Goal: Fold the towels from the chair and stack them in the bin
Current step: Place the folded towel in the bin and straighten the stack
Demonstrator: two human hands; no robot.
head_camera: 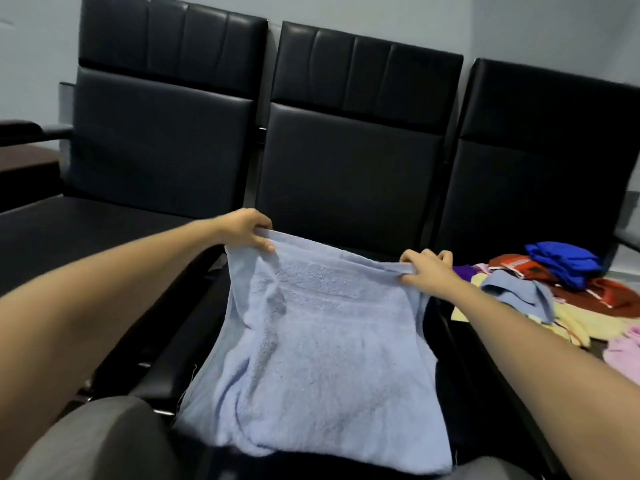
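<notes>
The left hand (pixel 246 230) and right hand (pixel 428 270) each pinch a far corner of the pale blue towel (pixel 322 358) draped over the middle chair (pixel 349 168). Right of that chair lie heaped coloured towels (pixel 568 271), their white markings unreadable.

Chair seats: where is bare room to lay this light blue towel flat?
The left seat, between its armrest and the light blue towel, is bare. The right chair is crowded with the towel pile.

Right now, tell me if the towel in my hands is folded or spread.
Spread: towel stretched over the seat, left hand and right hand pinching its far corners. Doubled: cannot tell.
</notes>
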